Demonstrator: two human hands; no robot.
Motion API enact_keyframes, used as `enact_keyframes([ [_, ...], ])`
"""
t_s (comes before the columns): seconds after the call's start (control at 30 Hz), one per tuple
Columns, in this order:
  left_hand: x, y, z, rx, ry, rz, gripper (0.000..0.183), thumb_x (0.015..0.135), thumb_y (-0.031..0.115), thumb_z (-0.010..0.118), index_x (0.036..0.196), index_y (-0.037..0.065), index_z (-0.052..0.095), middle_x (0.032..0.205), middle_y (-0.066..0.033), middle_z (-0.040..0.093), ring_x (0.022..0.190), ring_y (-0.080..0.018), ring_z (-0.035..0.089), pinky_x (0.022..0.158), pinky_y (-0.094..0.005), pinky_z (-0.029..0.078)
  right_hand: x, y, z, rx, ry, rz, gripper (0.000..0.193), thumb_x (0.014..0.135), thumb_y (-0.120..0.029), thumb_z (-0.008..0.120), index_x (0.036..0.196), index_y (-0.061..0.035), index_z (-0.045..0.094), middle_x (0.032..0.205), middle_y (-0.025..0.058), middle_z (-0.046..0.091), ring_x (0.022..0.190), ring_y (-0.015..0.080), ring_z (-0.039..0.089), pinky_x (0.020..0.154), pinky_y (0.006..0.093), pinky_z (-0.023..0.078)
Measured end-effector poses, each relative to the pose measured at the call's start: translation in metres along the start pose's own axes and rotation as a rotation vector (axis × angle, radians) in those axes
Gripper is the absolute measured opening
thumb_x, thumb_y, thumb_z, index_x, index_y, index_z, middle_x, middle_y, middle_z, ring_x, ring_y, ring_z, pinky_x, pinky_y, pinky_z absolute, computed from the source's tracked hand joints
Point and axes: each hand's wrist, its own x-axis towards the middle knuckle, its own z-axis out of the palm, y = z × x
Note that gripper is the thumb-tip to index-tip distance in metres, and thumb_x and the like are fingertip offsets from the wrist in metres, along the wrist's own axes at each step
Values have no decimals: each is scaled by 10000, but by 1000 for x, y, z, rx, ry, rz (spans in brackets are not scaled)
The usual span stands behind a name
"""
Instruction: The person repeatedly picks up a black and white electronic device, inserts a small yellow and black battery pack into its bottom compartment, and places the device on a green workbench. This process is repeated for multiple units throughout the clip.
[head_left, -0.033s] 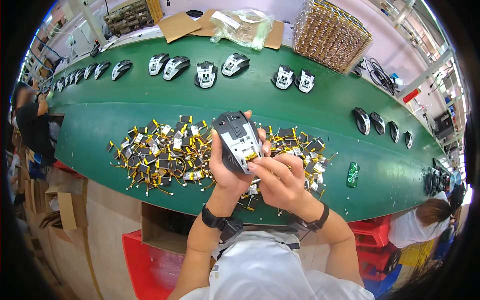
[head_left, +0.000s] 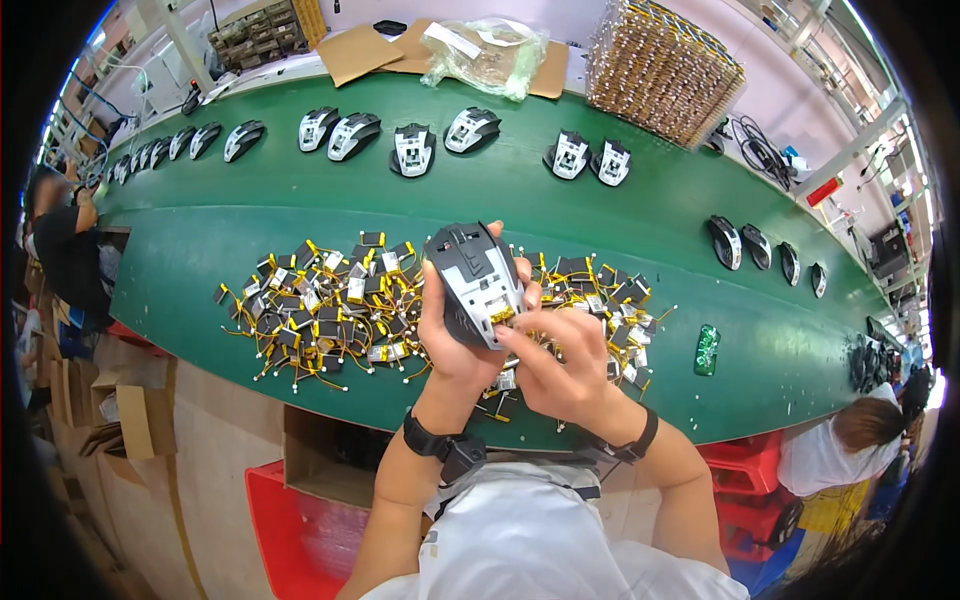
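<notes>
My left hand is wrapped round a computer mouse shell, grey and black with openings in its top, held tilted above the table. A yellow-ended piece shows in the opening nearest me. At that end the fingertips of my right hand are pinched together against the shell's edge; what lies between them is hidden. Beneath both hands, small battery packs with yellow ends and thin wires with white plugs spread over the green table in a loose heap.
Similar mouse shells stand in a row along the far side, with several more at the right. A green circuit board lies right of the batteries. Beyond are cardboard and a tall wired stack. Other people sit at both sides.
My right hand's fingers have shifted slightly at the shell's near end. The shell and my left hand stay in place.
</notes>
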Motion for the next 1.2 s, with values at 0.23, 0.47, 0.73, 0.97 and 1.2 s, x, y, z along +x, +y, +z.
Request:
enact_keyframes([
  [0.23, -1, -3, -8, 99, 47, 13, 719, 992, 638, 304, 1444, 84, 383, 1085, -182, 591, 1022, -308, 582, 906, -429, 488, 8, 2, -2, 277, -93, 332, 362, 659, 74, 636, 982, -71, 709, 1151, 127, 556, 1027, 301, 546, 819, 382, 486],
  [0.47, 0, -5, 2, 253, 2, 30, 793, 984, 673, 226, 1451, 45, 352, 1174, -224, 611, 1278, -358, 486, 1086, -503, 382, 9, 18, -24, 1222, -172, 949, 455, 895, -73, 655, 1314, 10, 497, 1268, 127, 536, 1135, 193, 571, 880, 325, 524],
  [0.73, -2, -13, 3, 483, 38, -119, 764, 1009, 625, 226, 1486, 32, 295, 1315, -225, 567, 1268, -321, 535, 1092, -464, 405, 1, 36, -25, 1519, -339, 1262, 540, 884, -114, 701, 1347, 49, 475, 1132, 90, 674, 994, 155, 663, 814, 278, 557],
  [0.97, 2, -1, 0, 917, 158, 113, 523, 972, 275, 514, 1401, 9, 377, 1244, -203, 620, 1164, -266, 601, 976, -354, 451, -49, 235, -64, 903, 168, 1374, 307, 891, -169, 703, 1079, 65, 636, 998, 116, 709, 816, 170, 701, 735, 265, 562],
  [1.2, 3, 2, -9, 979, 171, 9, 372, 933, 134, 527, 1282, 12, 491, 1188, -157, 647, 1116, -233, 616, 923, -327, 470, -37, 324, -122, -101, -846, 1450, 394, 828, -343, 763, 796, 44, 694, 726, 149, 726, 547, 197, 697, 513, 281, 567],
])
